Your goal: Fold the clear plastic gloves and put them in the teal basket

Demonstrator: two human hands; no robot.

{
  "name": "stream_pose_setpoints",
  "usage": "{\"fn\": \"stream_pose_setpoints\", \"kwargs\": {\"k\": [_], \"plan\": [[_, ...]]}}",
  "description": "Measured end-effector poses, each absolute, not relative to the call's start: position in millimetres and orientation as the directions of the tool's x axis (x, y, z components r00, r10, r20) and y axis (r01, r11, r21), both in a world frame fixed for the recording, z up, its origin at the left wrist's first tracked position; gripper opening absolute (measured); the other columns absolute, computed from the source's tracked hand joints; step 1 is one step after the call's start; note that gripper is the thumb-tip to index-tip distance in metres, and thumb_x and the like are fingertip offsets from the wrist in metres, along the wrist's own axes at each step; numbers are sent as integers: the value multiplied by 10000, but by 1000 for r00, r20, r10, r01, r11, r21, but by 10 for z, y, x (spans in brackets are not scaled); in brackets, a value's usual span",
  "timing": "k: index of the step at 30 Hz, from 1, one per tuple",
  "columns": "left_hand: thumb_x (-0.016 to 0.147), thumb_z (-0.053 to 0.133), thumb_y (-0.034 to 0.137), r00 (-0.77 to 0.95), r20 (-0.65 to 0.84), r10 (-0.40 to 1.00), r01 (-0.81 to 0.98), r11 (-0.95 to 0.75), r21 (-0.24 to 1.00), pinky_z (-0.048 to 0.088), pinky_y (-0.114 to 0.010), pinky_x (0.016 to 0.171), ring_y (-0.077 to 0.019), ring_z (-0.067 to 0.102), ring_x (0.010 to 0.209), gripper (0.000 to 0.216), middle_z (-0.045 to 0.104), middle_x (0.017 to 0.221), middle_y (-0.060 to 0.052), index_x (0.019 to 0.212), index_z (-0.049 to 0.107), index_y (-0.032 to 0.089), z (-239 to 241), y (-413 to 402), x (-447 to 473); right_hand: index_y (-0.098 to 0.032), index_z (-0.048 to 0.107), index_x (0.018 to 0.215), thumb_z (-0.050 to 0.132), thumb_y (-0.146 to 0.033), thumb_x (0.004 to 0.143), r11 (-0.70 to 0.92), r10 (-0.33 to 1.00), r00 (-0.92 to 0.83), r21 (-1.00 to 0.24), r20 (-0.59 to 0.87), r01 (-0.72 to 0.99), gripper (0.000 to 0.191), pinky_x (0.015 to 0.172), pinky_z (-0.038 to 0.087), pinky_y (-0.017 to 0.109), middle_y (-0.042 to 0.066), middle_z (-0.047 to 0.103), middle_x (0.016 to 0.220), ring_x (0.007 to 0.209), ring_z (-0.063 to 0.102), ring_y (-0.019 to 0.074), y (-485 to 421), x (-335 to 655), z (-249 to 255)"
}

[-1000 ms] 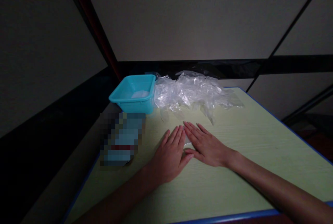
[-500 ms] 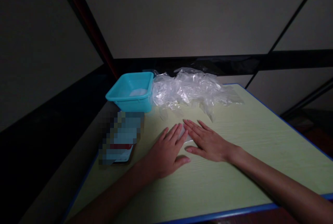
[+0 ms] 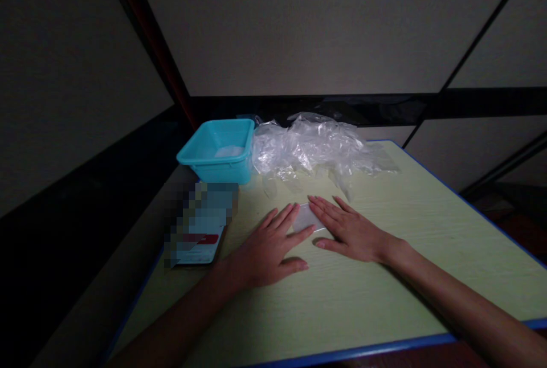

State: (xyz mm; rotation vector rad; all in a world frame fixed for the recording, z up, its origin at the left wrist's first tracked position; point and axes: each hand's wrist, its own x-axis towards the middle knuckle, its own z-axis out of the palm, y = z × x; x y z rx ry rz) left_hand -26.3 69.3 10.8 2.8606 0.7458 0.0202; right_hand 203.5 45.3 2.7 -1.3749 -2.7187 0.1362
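Note:
On the tabletop lies a small, flat, whitish translucent sheet (image 3: 306, 218), perhaps plastic, partly covered by my fingers. My left hand (image 3: 273, 248) rests flat at its left side, fingers spread, with fingertips on its edge. From the other side my right hand (image 3: 348, 230) lies palm down, its fingertips over the sheet's right part. Neither hand grips anything. Beyond them spreads a crumpled heap of clear plastic bags or film (image 3: 311, 143).
A turquoise plastic basin (image 3: 222, 173) with something whitish inside stands at the back left. Nearer, a phone-like device (image 3: 205, 242), partly pixelated, lies by the left edge. The pale green table (image 3: 363, 311) has a blue rim, and wall panels rise behind it.
My hands have slid apart, the right one moving rightward and the left slightly left. More of the whitish sheet shows between them.

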Motion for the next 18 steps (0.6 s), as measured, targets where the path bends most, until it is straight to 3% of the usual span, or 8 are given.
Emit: {"fn": "stream_pose_setpoints", "kwargs": {"k": [4, 8, 14, 18], "plan": [[826, 477, 533, 869, -27, 493, 488, -849, 203, 105, -478, 1055, -286, 21, 1346, 658, 60, 1477, -142, 1381, 242, 270, 98, 698, -275, -66, 157, 1405, 304, -583, 865, 598, 801, -597, -122, 54, 792, 762, 1066, 173, 488, 178, 166, 1444, 1330, 165, 251, 459, 2055, 10], [766, 550, 551, 860, -2, 510, 498, -839, 218, 103, -458, 1065, -280, 17, 1349, 821, 66, 1473, -165, 1401, 186, 180, 83, 703, -291, -59, 100, 1412, 331, -604, 846, 606, 795, -597, -120, 105, 786, 819, 1066, 183, 470, 192, 136, 1448, 1337, 133, 245, 466, 2078, -18], [794, 514, 553, 885, 45, 464, 446, -870, 211, 71, -483, 1064, -288, -11, 1348, 719, 53, 1485, -110, 1385, 237, 254, 80, 703, -301, -78, 84, 1415, 317, -590, 859, 647, 759, -630, -84, 163, 758, 791, 1069, 134, 492, 180, 123, 1454, 1343, 91, 243, 458, 2030, -17], [805, 510, 537, 885, 11, 465, 453, -867, 207, 87, -469, 1065, -271, 1, 1350, 728, 74, 1479, -133, 1394, 209, 232, 90, 701, -287, -70, 95, 1412, 295, -601, 859, 674, 738, -663, -89, 125, 733, 792, 1074, 108, 491, 183, 107, 1456, 1343, 90, 247, 461, 1987, 16]]}}
